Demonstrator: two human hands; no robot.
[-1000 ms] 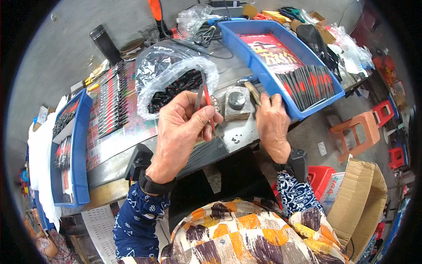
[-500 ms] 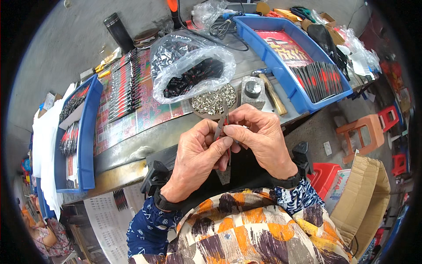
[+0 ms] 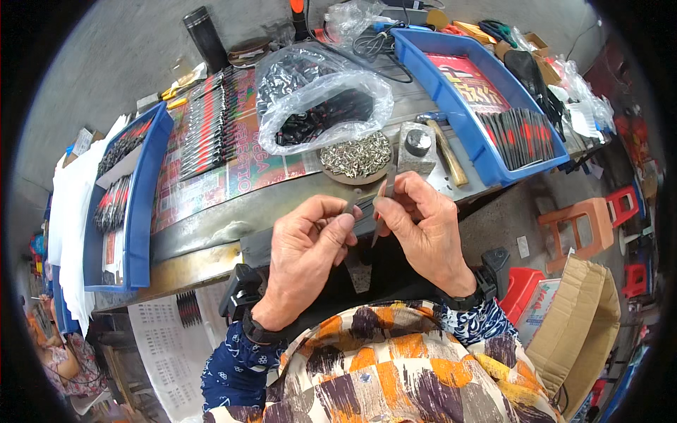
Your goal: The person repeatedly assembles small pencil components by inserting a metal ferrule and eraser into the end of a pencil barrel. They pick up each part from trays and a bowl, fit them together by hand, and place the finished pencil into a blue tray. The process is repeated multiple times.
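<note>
Above the near table edge, my two hands are slightly apart. My left hand (image 3: 308, 236) is closed, thumb against forefinger, on a small grey metal piece (image 3: 350, 206) whose tip shows above the thumb. My right hand (image 3: 421, 225) pinches a thin, flat grey metal blade (image 3: 390, 185). A little red shows by these fingers, and a pointed end sticks out below them. Just beyond the hands, a round dish (image 3: 347, 178) is heaped with small silvery metal pins (image 3: 357, 155). Next to it stands a metal block (image 3: 416, 161) with a dark round top.
An open plastic bag (image 3: 381, 106) of black-and-red parts lies behind the dish. Right of the block are a hammer (image 3: 450, 156) and a blue tray (image 3: 504, 173) of black-and-red pieces. Another blue tray (image 3: 139, 264) stands left, beside a row of red-and-black pieces (image 3: 206, 134).
My hands were together at one grey metal piece with red on it; now they have drawn apart, each pinching a separate piece. The view has shifted slightly.
</note>
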